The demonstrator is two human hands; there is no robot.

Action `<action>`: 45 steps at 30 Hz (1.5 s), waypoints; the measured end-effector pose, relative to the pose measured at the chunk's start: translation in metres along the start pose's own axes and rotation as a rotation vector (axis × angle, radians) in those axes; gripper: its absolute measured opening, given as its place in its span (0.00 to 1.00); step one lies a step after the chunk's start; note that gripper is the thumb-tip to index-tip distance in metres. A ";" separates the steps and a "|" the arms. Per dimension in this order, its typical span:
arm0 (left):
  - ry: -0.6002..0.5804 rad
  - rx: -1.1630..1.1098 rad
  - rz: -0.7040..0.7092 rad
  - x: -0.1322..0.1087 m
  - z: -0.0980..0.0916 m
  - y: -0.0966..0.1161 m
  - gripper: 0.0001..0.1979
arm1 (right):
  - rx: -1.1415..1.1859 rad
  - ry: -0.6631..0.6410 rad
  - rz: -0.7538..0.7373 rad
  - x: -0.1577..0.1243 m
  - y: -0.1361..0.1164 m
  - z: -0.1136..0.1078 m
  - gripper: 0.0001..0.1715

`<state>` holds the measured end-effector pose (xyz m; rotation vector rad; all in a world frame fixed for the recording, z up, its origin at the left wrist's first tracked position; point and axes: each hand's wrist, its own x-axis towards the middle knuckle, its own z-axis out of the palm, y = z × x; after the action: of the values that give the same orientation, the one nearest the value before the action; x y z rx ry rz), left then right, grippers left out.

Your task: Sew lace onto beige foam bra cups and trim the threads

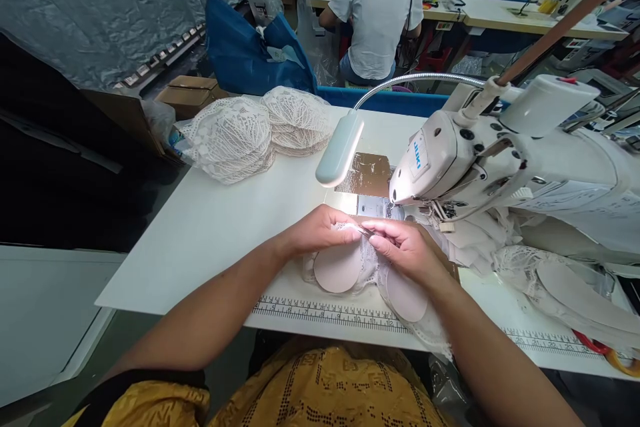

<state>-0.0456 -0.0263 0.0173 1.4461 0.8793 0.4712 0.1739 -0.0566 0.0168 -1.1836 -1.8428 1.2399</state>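
A white lace bra (pixel 338 268) with pale smooth cup linings lies at the front of the table, part of it hanging over the edge. My left hand (pixel 325 230) pinches its upper edge between thumb and fingers. Close beside it, my right hand (pixel 403 247) is closed on the same edge, fingertips almost touching the left ones. A small dark, shiny bit shows between the fingertips, too small to name. Just beyond the hands stands the needle end of a white sewing machine (pixel 425 153).
Stacked lace cups (pixel 230 137) sit at the back left. A lamp (pixel 341 150) on a bendable neck hangs over the table. More lace pieces (pixel 565 287) and red-and-orange-handled scissors (pixel 595 343) lie right. A ruler strip (pixel 330 313) runs along the front edge. A person (pixel 383 10) sits beyond.
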 end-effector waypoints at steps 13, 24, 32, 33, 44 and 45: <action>-0.001 0.087 -0.030 -0.001 0.001 0.006 0.13 | 0.048 0.028 0.013 0.001 0.002 0.008 0.10; -0.060 0.073 0.009 0.003 0.005 -0.001 0.12 | 0.170 0.019 0.147 0.005 0.003 0.015 0.15; -0.199 -0.104 -0.086 -0.006 -0.032 -0.001 0.17 | 0.098 -0.010 0.246 0.001 -0.007 0.004 0.09; -0.185 -0.111 -0.108 -0.008 -0.036 -0.001 0.17 | 0.089 0.002 0.237 0.001 -0.007 0.002 0.09; 0.001 0.071 -0.105 -0.012 -0.047 -0.003 0.15 | 0.080 0.027 0.229 -0.001 -0.007 0.000 0.10; 0.086 0.123 -0.065 -0.013 -0.044 -0.001 0.15 | 0.079 0.037 0.234 -0.001 -0.007 0.001 0.10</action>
<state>-0.0871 -0.0078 0.0238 1.5127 1.0363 0.4397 0.1714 -0.0595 0.0234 -1.3985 -1.6485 1.3948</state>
